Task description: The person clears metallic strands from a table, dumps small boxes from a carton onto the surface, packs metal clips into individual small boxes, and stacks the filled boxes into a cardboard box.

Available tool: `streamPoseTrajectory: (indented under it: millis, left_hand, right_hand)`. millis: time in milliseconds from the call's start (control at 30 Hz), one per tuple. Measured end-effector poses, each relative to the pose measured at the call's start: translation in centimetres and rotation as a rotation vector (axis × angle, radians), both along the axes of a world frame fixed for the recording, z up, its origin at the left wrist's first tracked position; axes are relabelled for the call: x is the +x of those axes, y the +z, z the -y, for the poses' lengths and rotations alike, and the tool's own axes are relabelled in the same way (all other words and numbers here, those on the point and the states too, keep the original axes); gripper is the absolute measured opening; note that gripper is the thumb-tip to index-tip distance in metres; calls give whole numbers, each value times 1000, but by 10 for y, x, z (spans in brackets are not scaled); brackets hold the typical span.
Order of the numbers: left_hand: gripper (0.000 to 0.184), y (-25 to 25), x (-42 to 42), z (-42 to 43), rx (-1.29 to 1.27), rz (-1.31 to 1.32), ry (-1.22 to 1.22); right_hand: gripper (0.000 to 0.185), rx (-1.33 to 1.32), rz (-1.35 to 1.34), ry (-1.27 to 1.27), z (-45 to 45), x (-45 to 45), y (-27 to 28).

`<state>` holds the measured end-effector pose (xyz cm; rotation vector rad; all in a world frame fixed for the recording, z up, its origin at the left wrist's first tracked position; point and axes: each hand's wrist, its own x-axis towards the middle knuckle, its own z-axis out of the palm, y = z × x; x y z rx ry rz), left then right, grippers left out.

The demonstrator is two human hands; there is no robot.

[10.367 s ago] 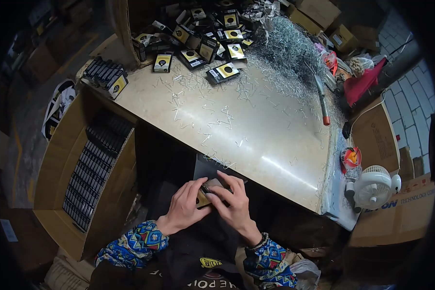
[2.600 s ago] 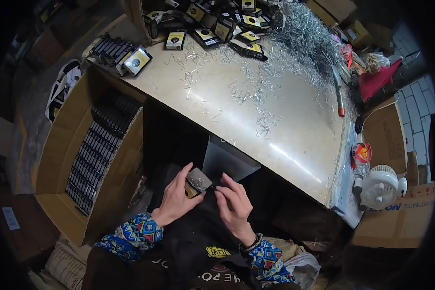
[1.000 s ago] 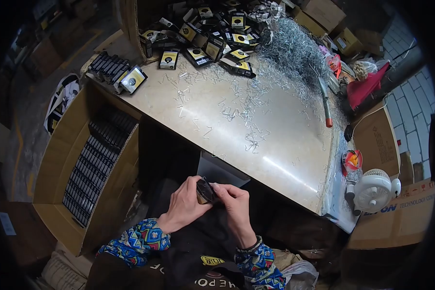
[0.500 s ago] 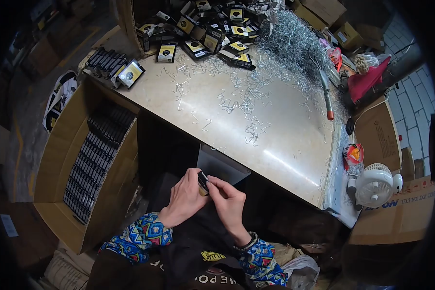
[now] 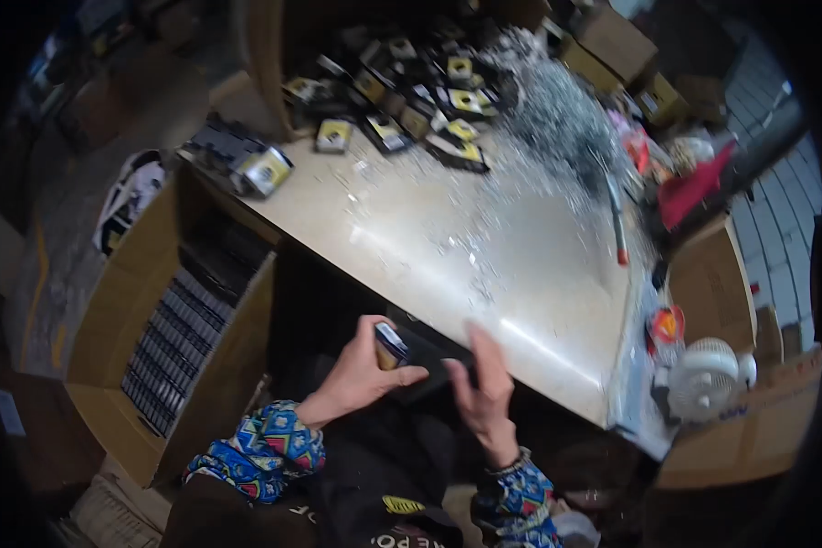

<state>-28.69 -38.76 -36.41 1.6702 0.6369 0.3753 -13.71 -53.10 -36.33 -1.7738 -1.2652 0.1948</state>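
My left hand [image 5: 361, 370] is closed around a small dark box [image 5: 390, 345] with a pale end facing up, just below the table's front edge. Off to its right, my right hand [image 5: 486, 388] is blurred by motion, with its fingers apart and nothing seen between them. Thin bent metal wires [image 5: 457, 242] are scattered over the table [image 5: 557, 265] beyond my hands. On the table's far side lies a heap of black and yellow boxes [image 5: 384, 132], beside a big pile of metal wire [image 5: 566, 119].
A carton [image 5: 114, 338] with rows of dark boxes [image 5: 175, 333] stands at the left. More boxes [image 5: 265, 172] sit at the table's left corner. A red-tipped tool [image 5: 617, 224] lies at the right, and a white fan [image 5: 703, 376] stands beyond the right edge.
My right hand has moved away from the box to the right, and its fingers have opened. My left hand still holds the box. The whole view has shifted slightly.
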Motion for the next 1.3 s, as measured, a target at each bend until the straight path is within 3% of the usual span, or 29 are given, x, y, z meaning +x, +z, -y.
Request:
streamPoseTrajectory:
  millis: [33, 100, 133, 200, 300, 367, 433, 700, 800, 867, 1067, 1200, 1267, 1300]
  left_hand:
    - [61, 3, 0, -12, 33, 39, 4]
    - [64, 8, 9, -41, 249, 105, 71]
    - [64, 14, 11, -63, 274, 110, 95]
    - [61, 30, 22, -116, 832, -297, 186]
    - [56, 10, 24, -197, 896, -318, 327]
    - [47, -2, 16, -236, 1424, -487, 385]
    - [45, 12, 13, -238, 1567, -526, 502]
    - [51, 15, 32, -244, 1616, -498, 472]
    - [50, 19, 80, -258, 1368, -273, 314]
    - [57, 24, 122, -268, 1147, -656, 362]
    - [63, 14, 145, -292, 958, -849, 322]
    - [67, 54, 108, -242, 844, -542, 181]
    - [78, 59, 90, -222, 818, -452, 174]
    - [78, 51, 79, -219, 818, -442, 158]
  right_hand:
    - [64, -58, 447, -69, -7, 14, 0]
    - [62, -305, 383, -191, -12, 40, -16]
    - [62, -276, 391, -173, -20, 50, -20]
    - [62, -498, 488, -132, -32, 67, -21]
    - [63, -455, 544, -52, -68, 71, -11]
    - [64, -422, 586, 48, -104, 69, -5]
    - [60, -389, 632, 125, -135, 78, -8]
    - [57, -362, 762, 274, -223, 134, -10]
    - [57, -353, 726, 210, -200, 149, -21]
    - [58, -303, 697, 173, -185, 156, -24]
    - [57, -449, 665, 113, -114, 174, -13]
    - [52, -406, 645, -89, -97, 199, -31]
    - [49, -335, 199, 150, -86, 196, -8]
    - [49, -340, 199, 132, -80, 207, -2]
